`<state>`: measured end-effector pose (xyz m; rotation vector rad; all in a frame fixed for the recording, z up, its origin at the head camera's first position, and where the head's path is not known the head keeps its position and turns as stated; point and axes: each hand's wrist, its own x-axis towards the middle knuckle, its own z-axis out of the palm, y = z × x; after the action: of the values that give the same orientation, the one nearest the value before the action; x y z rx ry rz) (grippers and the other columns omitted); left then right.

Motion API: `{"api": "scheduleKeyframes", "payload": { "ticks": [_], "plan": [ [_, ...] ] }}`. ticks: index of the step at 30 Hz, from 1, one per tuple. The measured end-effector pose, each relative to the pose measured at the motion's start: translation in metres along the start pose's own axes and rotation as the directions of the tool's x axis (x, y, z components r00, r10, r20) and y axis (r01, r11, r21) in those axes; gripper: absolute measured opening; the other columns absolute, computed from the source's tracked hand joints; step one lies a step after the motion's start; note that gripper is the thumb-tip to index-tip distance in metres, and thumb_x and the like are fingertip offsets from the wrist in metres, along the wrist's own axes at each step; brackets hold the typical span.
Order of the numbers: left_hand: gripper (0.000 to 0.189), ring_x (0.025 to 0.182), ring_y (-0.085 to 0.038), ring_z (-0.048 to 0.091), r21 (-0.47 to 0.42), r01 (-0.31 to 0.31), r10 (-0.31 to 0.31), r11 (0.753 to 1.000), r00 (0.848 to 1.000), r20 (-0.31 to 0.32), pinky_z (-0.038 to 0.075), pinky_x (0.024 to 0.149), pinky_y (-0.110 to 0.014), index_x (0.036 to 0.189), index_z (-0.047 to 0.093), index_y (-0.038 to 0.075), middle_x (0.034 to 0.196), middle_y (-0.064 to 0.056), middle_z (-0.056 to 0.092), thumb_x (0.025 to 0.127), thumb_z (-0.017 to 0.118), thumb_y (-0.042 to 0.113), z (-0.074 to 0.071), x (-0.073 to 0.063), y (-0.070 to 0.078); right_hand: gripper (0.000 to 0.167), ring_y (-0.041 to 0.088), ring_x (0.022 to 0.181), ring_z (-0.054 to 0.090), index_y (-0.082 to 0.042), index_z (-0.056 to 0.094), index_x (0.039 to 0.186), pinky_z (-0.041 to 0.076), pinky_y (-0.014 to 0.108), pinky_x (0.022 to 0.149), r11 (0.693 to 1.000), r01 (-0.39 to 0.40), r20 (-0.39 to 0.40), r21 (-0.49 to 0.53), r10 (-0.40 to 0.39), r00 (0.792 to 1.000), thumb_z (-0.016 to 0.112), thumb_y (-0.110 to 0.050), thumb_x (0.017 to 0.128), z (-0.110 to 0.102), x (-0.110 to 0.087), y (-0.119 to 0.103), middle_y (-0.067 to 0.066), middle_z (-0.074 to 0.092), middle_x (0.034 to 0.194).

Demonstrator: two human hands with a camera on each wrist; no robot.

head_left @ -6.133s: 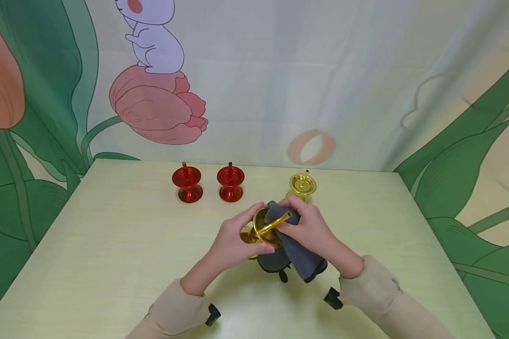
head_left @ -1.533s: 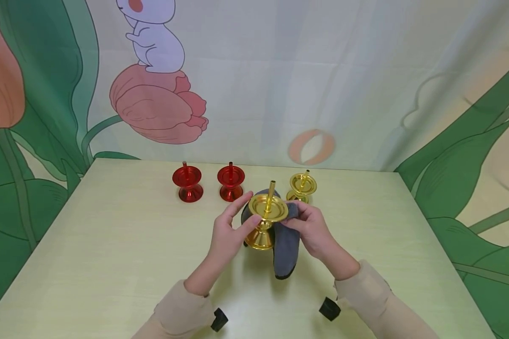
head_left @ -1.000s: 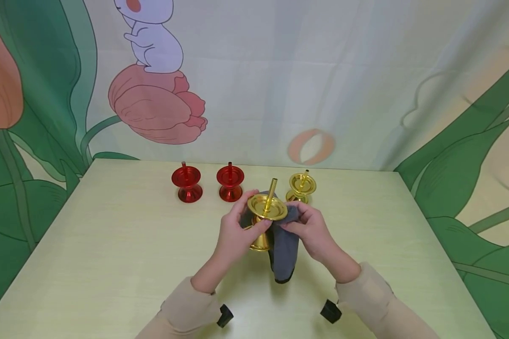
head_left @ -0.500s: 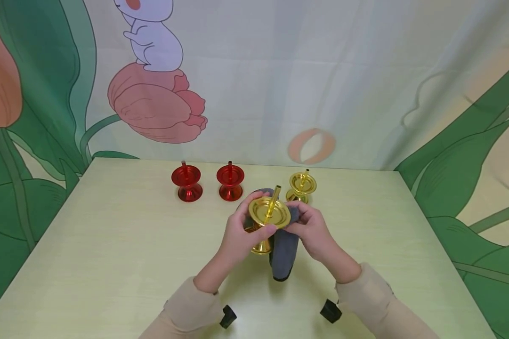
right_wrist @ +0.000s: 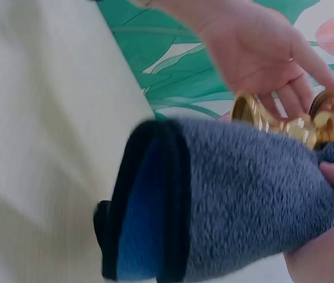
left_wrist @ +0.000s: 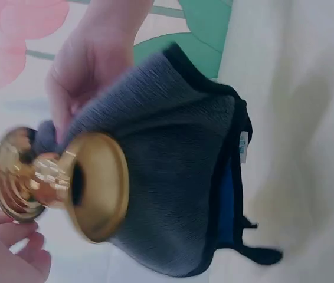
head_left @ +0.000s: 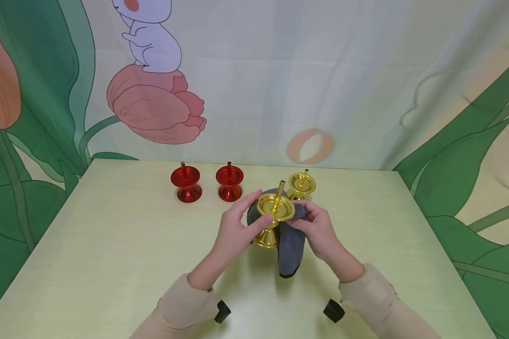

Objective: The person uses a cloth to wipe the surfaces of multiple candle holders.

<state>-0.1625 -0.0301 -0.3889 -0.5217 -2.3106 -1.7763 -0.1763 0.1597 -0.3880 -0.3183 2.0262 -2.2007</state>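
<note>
A gold candle holder (head_left: 275, 207) with a dish, a thin upright tube and a flared foot is held above the table, nearly upright. My left hand (head_left: 237, 230) grips its dish from the left, thumb at the near rim and fingers round the far side. On the other side, my right hand (head_left: 319, 230) pinches a dark grey cloth (head_left: 291, 249) against the dish's rim. The cloth hangs down behind and beside the holder. In the left wrist view, the hollow foot (left_wrist: 99, 188) faces the camera; the right wrist view shows the cloth's blue inner side (right_wrist: 143, 218).
Two red candle holders (head_left: 185, 181) stand side by side at the back left of the pale table (head_left: 110, 245). Another gold candle holder (head_left: 302, 183) stands at the back, just beyond my right hand. A printed curtain (head_left: 246, 94) hangs behind the table.
Several seconds ago the holder leaned right with the cloth over its dish; now it is nearly upright, the cloth at the rim. Lately both hands, holder and cloth have shifted slightly right.
</note>
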Motion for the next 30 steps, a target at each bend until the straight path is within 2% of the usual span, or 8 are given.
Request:
{"api": "scheduleKeyframes", "payload": {
  "ticks": [4, 8, 12, 16, 19, 22, 25, 30],
  "plan": [
    [0.055, 0.126, -0.023, 0.038, 0.131, -0.057, 0.054, 0.990, 0.998, 0.023, 0.039, 0.097, -0.041, 0.132, 0.039, 0.002, 0.135, -0.013, 0.042, 0.085, 0.058, 0.023, 0.006, 0.000, 0.003, 0.030, 0.004, 0.079, 0.059, -0.006, 0.057, 0.099, 0.050, 0.019, 0.070, 0.996, -0.015, -0.117, -0.090, 0.004, 0.993, 0.055, 0.012, 0.074, 0.000, 0.001, 0.000, -0.011, 0.061, 0.081],
    [0.074, 0.129, -0.023, 0.032, 0.214, 0.042, -0.052, 0.976, 0.998, 0.041, 0.036, 0.100, -0.043, 0.136, 0.031, 0.003, 0.139, -0.010, 0.036, 0.079, 0.062, 0.039, 0.012, 0.004, 0.006, 0.032, 0.003, 0.080, 0.058, 0.006, 0.054, 0.106, 0.050, 0.019, 0.070, 0.982, -0.022, -0.171, -0.187, -0.010, 0.985, 0.057, 0.011, 0.075, 0.001, 0.001, 0.001, -0.011, 0.060, 0.083],
    [0.091, 0.128, -0.024, 0.035, 0.296, 0.114, -0.119, 0.948, 0.993, -0.004, 0.035, 0.100, -0.044, 0.136, 0.033, 0.006, 0.137, -0.010, 0.039, 0.067, 0.069, 0.052, 0.019, 0.008, 0.007, 0.032, 0.004, 0.080, 0.056, 0.005, 0.056, 0.105, 0.050, 0.019, 0.070, 0.960, -0.005, -0.181, -0.281, -0.048, 0.982, 0.056, 0.012, 0.074, 0.000, 0.000, 0.003, -0.003, 0.060, 0.086],
    [0.085, 0.123, -0.025, 0.041, 0.314, 0.087, -0.077, 0.945, 0.996, -0.044, 0.037, 0.098, -0.043, 0.132, 0.041, 0.005, 0.132, -0.011, 0.046, 0.065, 0.072, 0.048, 0.022, 0.011, 0.006, 0.032, 0.005, 0.081, 0.056, 0.005, 0.057, 0.104, 0.048, 0.019, 0.073, 0.950, 0.013, -0.167, -0.313, -0.069, 0.983, 0.055, 0.013, 0.073, 0.000, -0.001, 0.004, 0.006, 0.060, 0.091],
    [0.080, 0.122, -0.024, 0.043, 0.278, 0.073, -0.066, 0.958, 0.997, -0.032, 0.040, 0.096, -0.041, 0.130, 0.044, 0.008, 0.131, -0.009, 0.048, 0.066, 0.073, 0.045, 0.022, 0.012, 0.003, 0.031, 0.004, 0.083, 0.056, 0.006, 0.056, 0.104, 0.048, 0.019, 0.074, 0.952, 0.017, -0.151, -0.305, -0.066, 0.986, 0.056, 0.011, 0.074, -0.003, -0.002, 0.003, 0.001, 0.061, 0.089],
    [0.078, 0.122, -0.020, 0.044, 0.211, 0.072, -0.079, 0.975, 0.997, 0.025, 0.041, 0.095, -0.038, 0.130, 0.045, 0.011, 0.130, -0.005, 0.049, 0.065, 0.075, 0.042, 0.021, 0.013, -0.001, 0.031, 0.003, 0.083, 0.057, 0.007, 0.055, 0.105, 0.049, 0.019, 0.073, 0.960, 0.028, -0.116, -0.277, -0.063, 0.991, 0.057, 0.011, 0.074, -0.009, -0.004, 0.004, -0.009, 0.061, 0.086],
    [0.078, 0.121, -0.017, 0.044, 0.131, 0.101, -0.117, 0.986, 0.985, 0.124, 0.040, 0.097, -0.038, 0.131, 0.044, 0.014, 0.131, -0.002, 0.048, 0.064, 0.076, 0.040, 0.019, 0.013, -0.004, 0.030, 0.003, 0.084, 0.058, 0.003, 0.056, 0.103, 0.049, 0.019, 0.072, 0.974, 0.044, -0.053, -0.222, -0.057, 0.997, 0.056, 0.011, 0.074, -0.017, -0.005, 0.007, -0.013, 0.061, 0.085],
    [0.075, 0.123, -0.017, 0.043, 0.070, 0.143, -0.158, 0.987, 0.934, 0.321, 0.036, 0.100, -0.041, 0.131, 0.044, 0.020, 0.132, 0.002, 0.047, 0.065, 0.076, 0.035, 0.016, 0.012, -0.007, 0.034, 0.005, 0.083, 0.059, -0.013, 0.057, 0.100, 0.051, 0.021, 0.072, 0.987, -0.004, 0.072, -0.159, 0.016, 0.997, 0.055, 0.010, 0.075, -0.034, -0.010, 0.017, -0.013, 0.063, 0.090]
  ]
}}
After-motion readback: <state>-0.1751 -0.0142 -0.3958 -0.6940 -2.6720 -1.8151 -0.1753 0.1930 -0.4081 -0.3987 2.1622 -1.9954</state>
